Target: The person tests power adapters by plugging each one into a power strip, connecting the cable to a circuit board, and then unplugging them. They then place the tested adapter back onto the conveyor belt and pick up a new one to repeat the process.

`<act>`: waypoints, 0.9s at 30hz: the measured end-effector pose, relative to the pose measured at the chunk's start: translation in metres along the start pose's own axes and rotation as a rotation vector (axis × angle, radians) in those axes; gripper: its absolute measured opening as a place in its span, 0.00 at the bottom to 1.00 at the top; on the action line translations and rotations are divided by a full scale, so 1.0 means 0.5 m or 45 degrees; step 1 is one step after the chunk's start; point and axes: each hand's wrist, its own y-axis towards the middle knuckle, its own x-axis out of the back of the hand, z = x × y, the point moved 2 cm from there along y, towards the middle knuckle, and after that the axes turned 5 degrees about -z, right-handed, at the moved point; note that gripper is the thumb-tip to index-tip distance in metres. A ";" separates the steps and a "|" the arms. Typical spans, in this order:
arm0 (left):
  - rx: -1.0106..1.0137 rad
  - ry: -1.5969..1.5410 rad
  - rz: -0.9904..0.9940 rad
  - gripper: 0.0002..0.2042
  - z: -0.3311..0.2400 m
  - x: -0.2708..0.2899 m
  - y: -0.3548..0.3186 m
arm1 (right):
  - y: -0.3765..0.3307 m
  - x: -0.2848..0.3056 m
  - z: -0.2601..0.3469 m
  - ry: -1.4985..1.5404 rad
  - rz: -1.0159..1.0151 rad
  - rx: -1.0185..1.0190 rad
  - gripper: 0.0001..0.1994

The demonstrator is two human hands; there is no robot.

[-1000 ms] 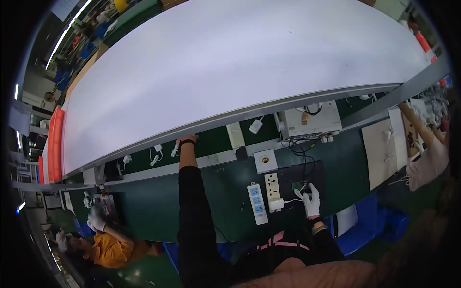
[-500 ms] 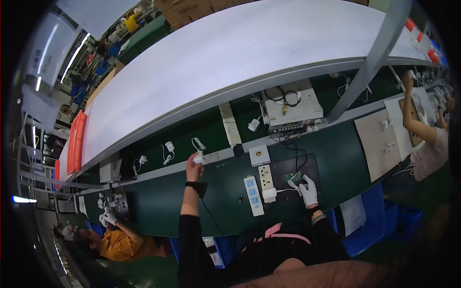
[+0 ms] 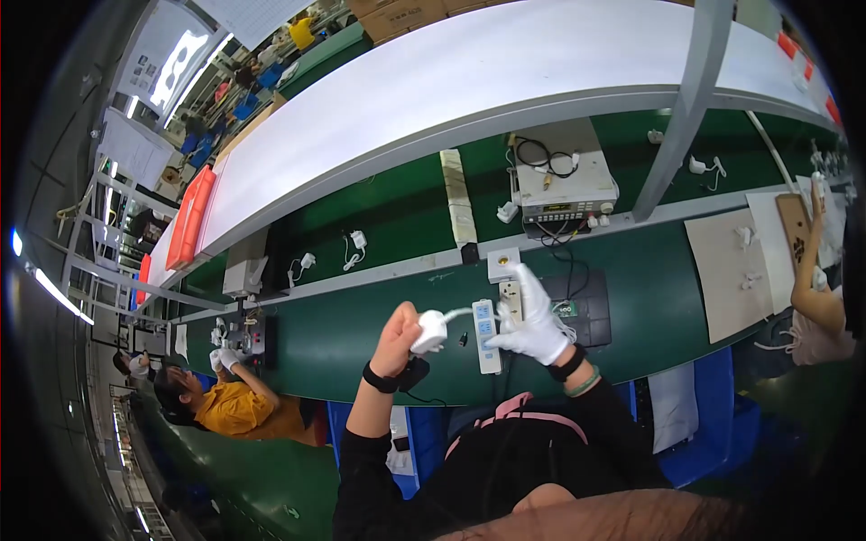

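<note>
1. Dark green worktop (image 3: pixel 334 329) runs beneath a long white shelf (image 3: pixel 451 81), its edges bent by the lens.
2. Fingers of the bare left hand (image 3: pixel 395 341) are clenched around a white adapter (image 3: pixel 430 333), held up in front of the person, left of the blue-socketed power strip (image 3: pixel 484 311); its white cable (image 3: pixel 458 313) stretches rightward.
3. Gloved in white, the right hand (image 3: pixel 534 323) is raised just right of that strip, thumb and upper fingers spread apart (whether any of them pinch the cable, I cannot tell).
4. Behind the glove lie a beige socket strip (image 3: pixel 511 293), partly covered, and a green circuit board (image 3: pixel 566 309) on a black mat (image 3: pixel 593 307).
5. Farther back stands a pale bench instrument (image 3: pixel 568 185) with coiled leads on top.
6. To the left, a co-worker in orange (image 3: pixel 239 410) sits at the same worktop.
</note>
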 end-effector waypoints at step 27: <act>0.248 0.817 -0.136 0.16 0.551 0.009 0.284 | -0.119 0.187 -0.273 0.842 -0.270 -1.373 0.16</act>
